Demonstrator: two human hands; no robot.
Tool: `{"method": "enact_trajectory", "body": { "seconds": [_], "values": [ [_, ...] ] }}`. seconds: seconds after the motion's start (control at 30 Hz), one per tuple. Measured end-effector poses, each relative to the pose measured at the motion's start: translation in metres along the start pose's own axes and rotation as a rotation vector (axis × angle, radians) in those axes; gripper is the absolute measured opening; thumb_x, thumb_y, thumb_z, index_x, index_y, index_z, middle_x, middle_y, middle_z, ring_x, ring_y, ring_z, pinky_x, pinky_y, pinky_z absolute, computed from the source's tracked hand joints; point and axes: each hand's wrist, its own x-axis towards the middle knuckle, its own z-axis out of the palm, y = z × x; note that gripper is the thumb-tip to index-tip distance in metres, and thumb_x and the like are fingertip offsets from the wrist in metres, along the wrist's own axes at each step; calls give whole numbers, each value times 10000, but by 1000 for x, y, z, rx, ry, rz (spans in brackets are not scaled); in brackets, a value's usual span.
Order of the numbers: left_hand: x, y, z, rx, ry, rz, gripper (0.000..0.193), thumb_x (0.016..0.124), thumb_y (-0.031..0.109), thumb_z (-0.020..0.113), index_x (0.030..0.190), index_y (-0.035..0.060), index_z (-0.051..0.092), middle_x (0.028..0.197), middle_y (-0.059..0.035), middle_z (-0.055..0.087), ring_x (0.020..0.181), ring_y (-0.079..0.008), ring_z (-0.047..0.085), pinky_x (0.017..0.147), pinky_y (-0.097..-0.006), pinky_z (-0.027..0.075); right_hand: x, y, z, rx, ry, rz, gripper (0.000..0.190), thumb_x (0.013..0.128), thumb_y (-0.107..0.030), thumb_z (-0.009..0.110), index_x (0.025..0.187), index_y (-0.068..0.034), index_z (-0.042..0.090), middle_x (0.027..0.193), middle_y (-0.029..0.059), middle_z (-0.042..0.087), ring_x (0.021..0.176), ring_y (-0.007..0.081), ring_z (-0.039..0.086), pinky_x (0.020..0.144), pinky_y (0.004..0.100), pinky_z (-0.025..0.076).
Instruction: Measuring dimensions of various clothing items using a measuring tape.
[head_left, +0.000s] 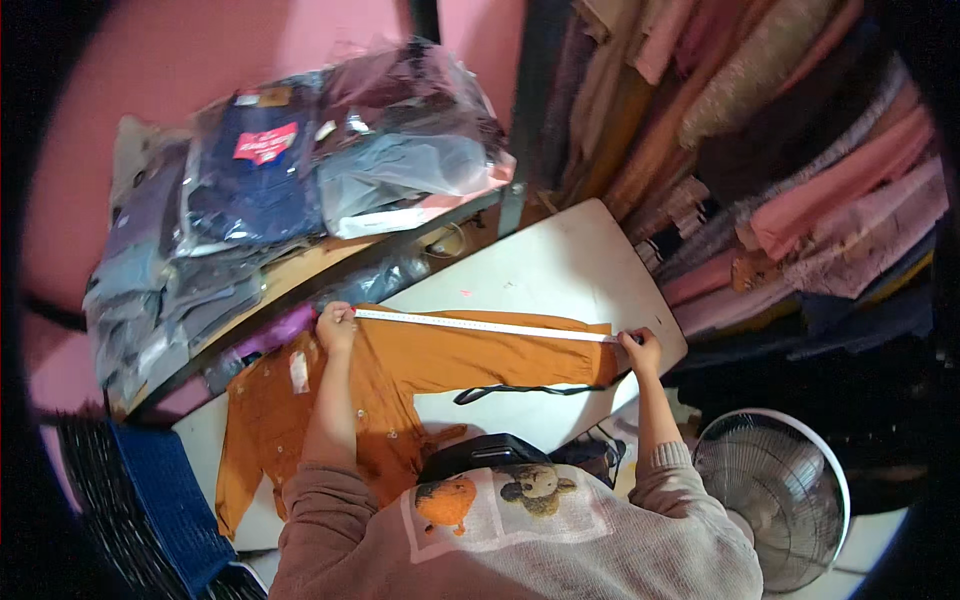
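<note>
An orange-brown long-sleeved garment (375, 360) lies on the white table (525, 277), with one sleeve stretched to the right. White measuring tape (480, 325) runs straight along that sleeve, from its shoulder end to its cuff. My left hand (337, 327) pinches the tape's red-tipped end at the shoulder. At the cuff, my right hand (640, 349) grips the other end of the stretch, with a small dark part of it between the fingers. A paper tag (299, 372) lies on the garment's body. Below the sleeve runs a thin black strap (517, 390).
Plastic-wrapped folded clothes (255, 165) fill a wooden shelf (300, 277) beyond the table. Many garments hang (750, 172) at the right. A standing fan (772, 495) is near my right elbow. A blue plastic basket (165, 495) stands at the lower left. A black bag (484, 451) lies against my front.
</note>
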Motion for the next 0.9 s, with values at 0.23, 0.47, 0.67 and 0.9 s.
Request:
{"method": "enact_trajectory", "body": {
  "seconds": [0.23,0.47,0.67,0.9],
  "values": [
    [-60,-18,-93,-154,125,69,118,752,-9,645,850,35,599,751,-55,648,695,-110,603,642,-235,469,-52,-104,53,187,-417,-247,259,723,-214,714,798,3,593,690,34,576,634,92,523,574,245,431],
    [-138,-101,-227,-227,340,-116,88,772,-33,605,832,29,589,741,-39,636,672,-96,583,621,-226,457,-149,-209,187,230,-961,-554,347,736,-287,742,877,-9,589,688,22,564,524,84,485,488,234,399],
    [-205,-175,-353,-303,564,-154,74,785,-30,589,842,18,585,740,-50,626,655,-107,578,601,-245,473,-291,-298,303,221,-1262,-687,365,698,-282,779,887,-27,597,754,8,585,698,85,523,636,249,435],
    [-262,-254,-477,87,785,-188,69,780,18,597,847,17,580,720,-82,645,643,-154,617,608,-281,486,-410,-377,411,177,-1382,-851,410,657,-359,772,853,-29,630,755,52,618,702,148,569,656,289,461]
  ]
}}
